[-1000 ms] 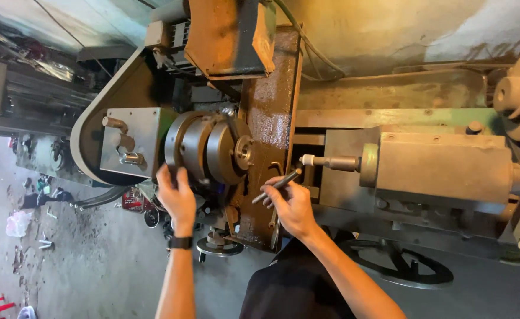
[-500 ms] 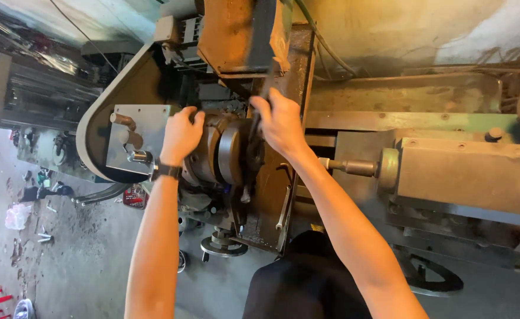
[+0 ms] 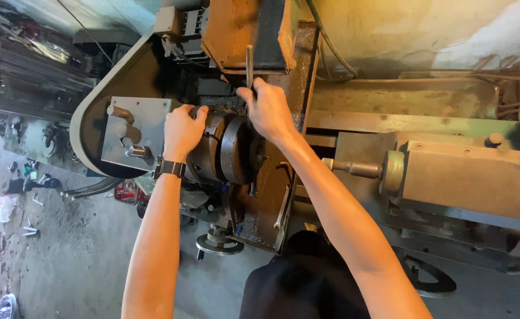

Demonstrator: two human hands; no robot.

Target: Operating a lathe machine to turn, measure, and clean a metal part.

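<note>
The right hand (image 3: 270, 110) is closed in a fist around the thin, dark metal handle of a chuck key (image 3: 249, 66), which stands upright above the round steel chuck (image 3: 227, 147) of an old lathe. The left hand (image 3: 181, 130) curls its fingers over the rim of the chuck, gripping it from the side; a dark wristwatch (image 3: 169, 168) sits on that wrist. The chuck is a thick, grey, disc-shaped block, smooth and oily, at the centre of the view. Just behind it is a worn brown cast-iron carriage plate (image 3: 272, 201) with chipped paint, and above it a rust-orange box-shaped housing (image 3: 236, 29). To the left sits a flat grey metal cover (image 3: 131, 142) with stubby cylindrical knobs. To the right, well apart from the hands, the blocky tan tailstock (image 3: 466, 180) points a short steel spindle toward the chuck.

Half a second earlier the right hand lay lower, open against the top of the chuck; now it has risen and clamped on the key. The left hand has kept its hold on the rim.
</note>
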